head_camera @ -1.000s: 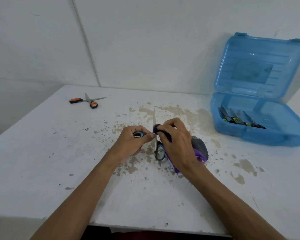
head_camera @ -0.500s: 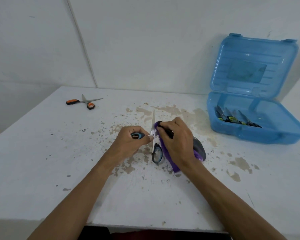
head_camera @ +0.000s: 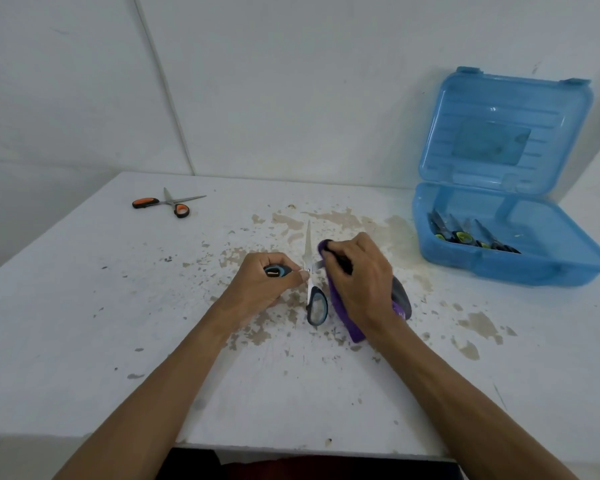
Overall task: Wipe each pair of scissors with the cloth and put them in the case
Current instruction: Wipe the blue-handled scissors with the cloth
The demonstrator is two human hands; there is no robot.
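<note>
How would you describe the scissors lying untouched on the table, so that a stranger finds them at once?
Look at the white table, then its far left corner, opposite the blue case. The scissors lie there alone, slightly open. Only this pair has orange handles.

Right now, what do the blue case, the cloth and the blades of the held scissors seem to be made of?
The blue case: probably plastic, translucent and glossy; the scissors inside show through its wall.
The cloth: soft purple fabric, perhaps microfibre; it bunches under the right hand.
The held scissors: blade looks like bare metal, pale and shiny; handles dark plastic or rubber, matte.
</note>
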